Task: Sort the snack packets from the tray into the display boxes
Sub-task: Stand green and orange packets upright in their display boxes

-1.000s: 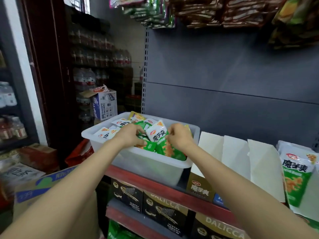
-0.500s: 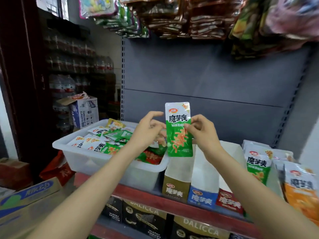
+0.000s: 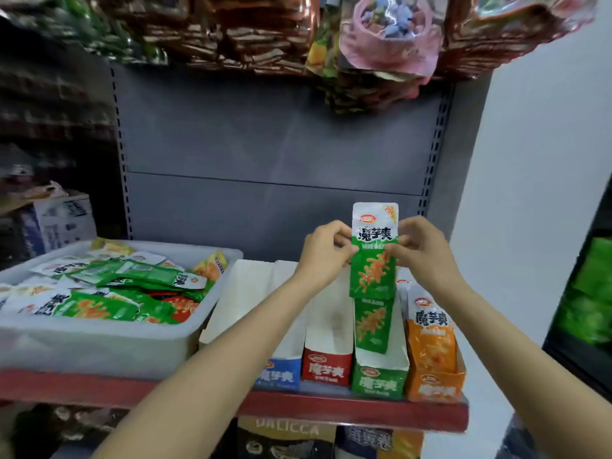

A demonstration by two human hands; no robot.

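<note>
Both forearms are bare from lower frame edge up to the left hand [image 3: 326, 251] and right hand [image 3: 419, 250], without sleeves or jewellery.

Left hand [image 3: 326, 251] and right hand [image 3: 419, 250] pinch green packet [image 3: 374, 256] upright.

Four display boxes [image 3: 334, 366] lined up: one blue, one red, one green, one orange. One tray [image 3: 99, 346], packets past counting. Two hands [image 3: 323, 251], sharing one green packet [image 3: 374, 256].

A green-and-white snack packet [image 3: 374, 260] stands upright above the green display box [image 3: 379, 380]; the white tray [image 3: 99, 346] of packets sits left of that box.
</note>
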